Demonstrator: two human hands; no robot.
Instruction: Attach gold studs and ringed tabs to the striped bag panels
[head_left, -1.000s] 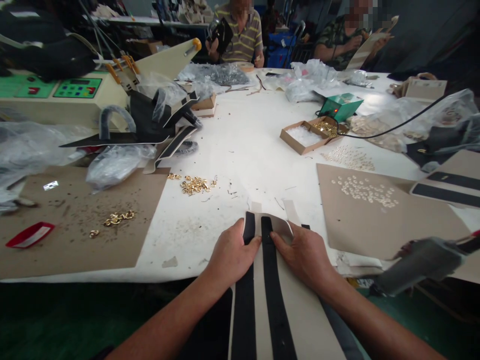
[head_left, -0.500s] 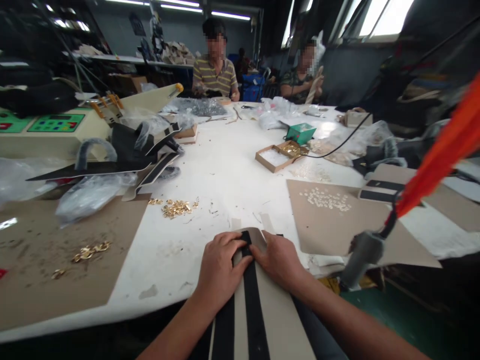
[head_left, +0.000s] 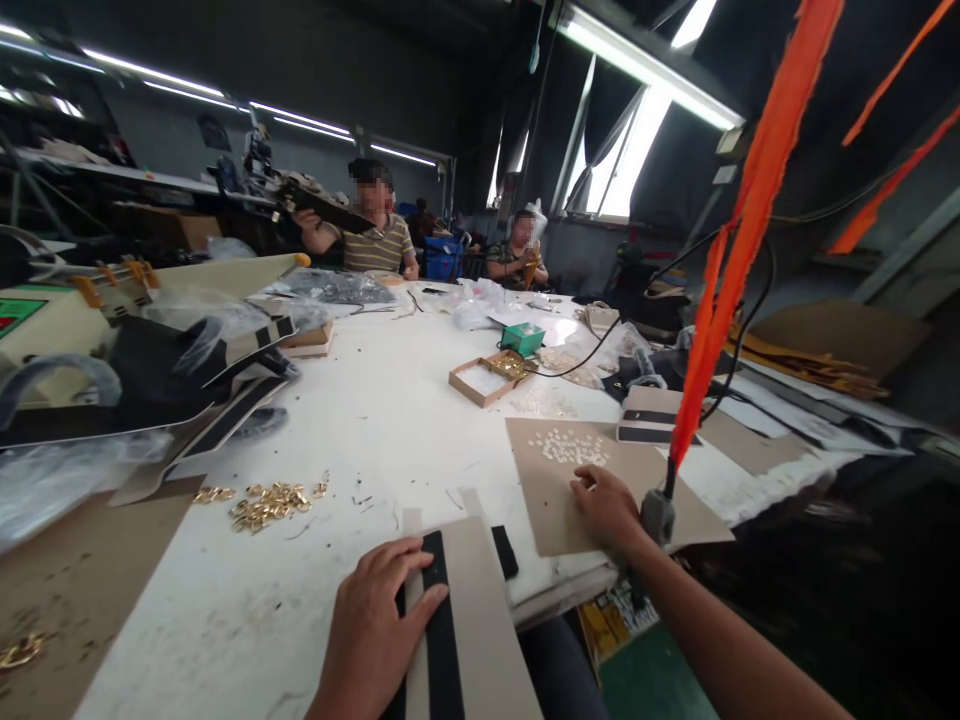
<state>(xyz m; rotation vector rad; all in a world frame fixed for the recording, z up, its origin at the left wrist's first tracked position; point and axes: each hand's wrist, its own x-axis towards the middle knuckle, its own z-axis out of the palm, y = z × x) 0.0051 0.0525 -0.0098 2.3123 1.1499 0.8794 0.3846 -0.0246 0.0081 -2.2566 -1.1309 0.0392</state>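
My left hand holds a long beige panel with black strips, which hangs over the table's front edge. Its thumb and fingertips press on a black strip near the panel's far end. Away to the right, my right hand is closed, fingertips bent together, over a brown board. A whitish spot shows at those fingertips, too small to make out. Just beyond them lie many small white pieces. Beside my right wrist hangs a grey tool with an orange strip above it.
Gold metal fittings lie in a heap on the left of the white table. Farther off stand a cardboard box and a green box. Black bag parts crowd the left. Two people sit across the table.
My right hand has left the panel and moved right to the white pieces. My left hand stays on the panel. The view has tilted up and turned right. One person across has raised a dark piece.
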